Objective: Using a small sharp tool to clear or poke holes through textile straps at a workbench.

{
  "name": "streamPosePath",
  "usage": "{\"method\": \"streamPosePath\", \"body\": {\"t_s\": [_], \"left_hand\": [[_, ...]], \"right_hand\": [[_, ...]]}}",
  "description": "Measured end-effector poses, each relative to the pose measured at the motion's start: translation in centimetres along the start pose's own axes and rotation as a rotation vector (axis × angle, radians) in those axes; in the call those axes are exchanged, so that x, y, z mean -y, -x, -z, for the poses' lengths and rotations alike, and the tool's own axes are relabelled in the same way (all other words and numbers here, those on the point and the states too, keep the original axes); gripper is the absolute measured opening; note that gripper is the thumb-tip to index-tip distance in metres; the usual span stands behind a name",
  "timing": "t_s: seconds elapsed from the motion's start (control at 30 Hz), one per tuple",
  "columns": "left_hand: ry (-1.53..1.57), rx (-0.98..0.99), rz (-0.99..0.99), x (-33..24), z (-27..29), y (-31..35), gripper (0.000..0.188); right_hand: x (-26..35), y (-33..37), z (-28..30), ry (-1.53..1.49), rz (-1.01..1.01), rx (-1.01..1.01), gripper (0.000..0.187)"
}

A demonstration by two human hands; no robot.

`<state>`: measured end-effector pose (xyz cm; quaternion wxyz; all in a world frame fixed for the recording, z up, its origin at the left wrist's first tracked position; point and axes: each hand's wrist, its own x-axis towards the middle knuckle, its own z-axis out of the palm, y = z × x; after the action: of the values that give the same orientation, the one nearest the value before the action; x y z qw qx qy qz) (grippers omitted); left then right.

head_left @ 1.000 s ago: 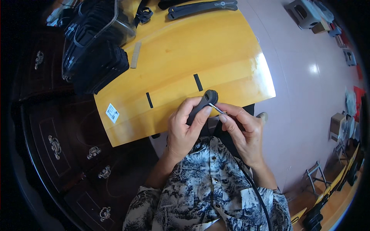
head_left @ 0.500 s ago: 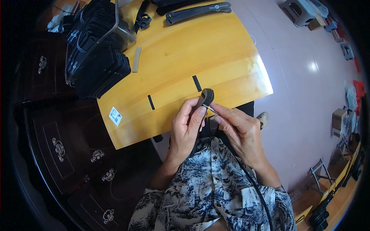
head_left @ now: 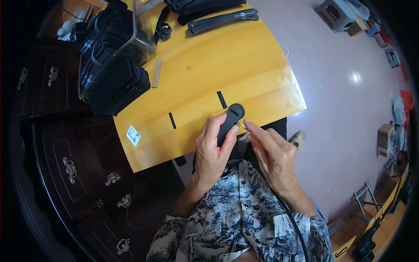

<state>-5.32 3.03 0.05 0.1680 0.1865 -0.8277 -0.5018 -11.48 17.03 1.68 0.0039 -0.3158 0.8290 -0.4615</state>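
Over the table's near edge, my left hand [head_left: 211, 150] is closed around a bundle of dark grey straps [head_left: 226, 126]. The bundle's rounded end points away from me, and a narrow slot shows in its upper face. My right hand [head_left: 276, 153] pinches a thin, shiny metal tool [head_left: 242, 126] between thumb and forefinger. The tool's tip meets the bundle's right side, close to my left thumb; whether it enters the layers I cannot tell. Just beyond the bundle, a short black strip [head_left: 222, 100] lies on the yellow table [head_left: 196, 70], with another black strip [head_left: 172, 120] to its left.
At the far left stands a clear bin [head_left: 134, 32] full of black straps, with a black stack [head_left: 120, 87] in front. A beige strip [head_left: 156, 74] lies beside it. More folded straps [head_left: 222, 21] rest at the table's far side. Dark drawers [head_left: 59, 153] flank the left.
The bundle has turned in my left hand, so its flat slotted face now shows more than its layered edge. My right hand and the metal tool have shifted slightly right.
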Motion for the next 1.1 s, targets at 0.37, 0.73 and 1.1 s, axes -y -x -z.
{"method": "streamPosePath", "body": {"t_s": [0.37,0.73,1.1], "left_hand": [[-0.140,-0.034,-0.094,-1.3,-0.4,-0.4,0.028],[-0.242,-0.037,-0.125,-0.9,-0.7,-0.4,0.029],[-0.212,-0.074,-0.156,0.8,-0.9,-1.1,0.029]], "right_hand": [[-0.1,-0.1,0.3,-0.263,-0.170,-0.009,0.028],[-0.7,-0.1,0.1,-0.051,-0.151,0.067,0.027],[-2.9,-0.5,-1.4,-1.009,-0.793,0.225,0.027]]}}
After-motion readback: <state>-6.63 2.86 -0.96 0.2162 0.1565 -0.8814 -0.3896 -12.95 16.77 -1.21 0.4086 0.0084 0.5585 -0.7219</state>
